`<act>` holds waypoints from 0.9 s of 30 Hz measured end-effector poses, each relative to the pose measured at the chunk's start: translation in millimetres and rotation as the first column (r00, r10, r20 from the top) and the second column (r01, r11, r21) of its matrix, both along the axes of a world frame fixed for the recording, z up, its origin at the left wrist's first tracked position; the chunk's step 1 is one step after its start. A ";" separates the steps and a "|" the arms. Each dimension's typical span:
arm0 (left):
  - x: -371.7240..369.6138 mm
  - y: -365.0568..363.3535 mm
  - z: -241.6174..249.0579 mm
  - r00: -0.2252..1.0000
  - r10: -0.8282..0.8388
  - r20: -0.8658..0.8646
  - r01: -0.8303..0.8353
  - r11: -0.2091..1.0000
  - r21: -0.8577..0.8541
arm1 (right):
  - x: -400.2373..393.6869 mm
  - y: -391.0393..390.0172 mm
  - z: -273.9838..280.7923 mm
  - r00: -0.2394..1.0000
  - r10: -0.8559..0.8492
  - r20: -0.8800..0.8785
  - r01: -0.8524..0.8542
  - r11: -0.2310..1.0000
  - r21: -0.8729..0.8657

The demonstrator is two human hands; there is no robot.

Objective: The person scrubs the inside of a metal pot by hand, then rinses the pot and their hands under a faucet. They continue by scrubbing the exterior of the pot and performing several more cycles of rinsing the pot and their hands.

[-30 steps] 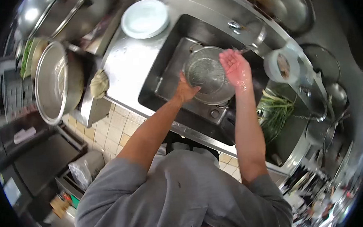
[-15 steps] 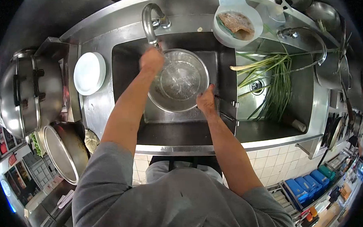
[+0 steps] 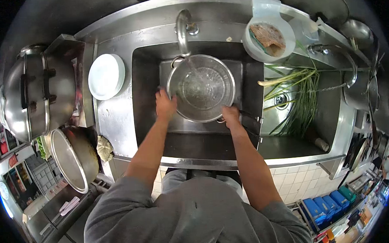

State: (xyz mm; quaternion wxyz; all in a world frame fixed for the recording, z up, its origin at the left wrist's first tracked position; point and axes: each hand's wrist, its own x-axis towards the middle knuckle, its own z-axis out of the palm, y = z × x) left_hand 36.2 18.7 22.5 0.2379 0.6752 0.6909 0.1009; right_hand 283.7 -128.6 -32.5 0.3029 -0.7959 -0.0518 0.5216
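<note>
A round metal basin with water in it stands in the left sink, under the curved faucet. Water runs from the spout into it. My right hand grips the basin at its lower right rim, by a handle. At the basin's left side is my left hand, fingers apart, its inner edge close to the rim; whether it touches is hard to tell.
Stacked white plates stand left of the sink. A white tub with food in liquid sits behind, right. Long green stalks lie in the right sink, where a second faucet runs. A large pot is at left.
My left hand has left the faucet and come down to the basin's left side. My right hand still holds the rim. The view has shifted, so the sinks appear slightly farther right and lower.
</note>
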 end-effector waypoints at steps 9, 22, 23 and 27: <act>32.2 62.2 -4.7 0.995 -0.062 -0.073 0.045 0.974 -0.223 | -49.3 -15.4 134.5 0.966 -0.249 -0.074 0.260 0.915 0.308; 77.3 66.1 -1.9 0.916 -0.366 -0.164 0.359 0.931 -0.072 | -59.2 -26.0 135.0 0.905 -0.393 -0.165 0.426 0.843 0.329; 79.0 66.4 -0.1 0.914 -0.369 -0.166 0.362 0.929 -0.075 | -59.8 -23.9 139.3 0.902 -0.397 -0.172 0.432 0.840 0.327; 84.4 68.4 2.1 0.895 -0.339 -0.291 0.290 0.936 -0.199 | -70.6 -28.0 137.2 0.927 -0.343 -0.151 0.374 0.870 0.321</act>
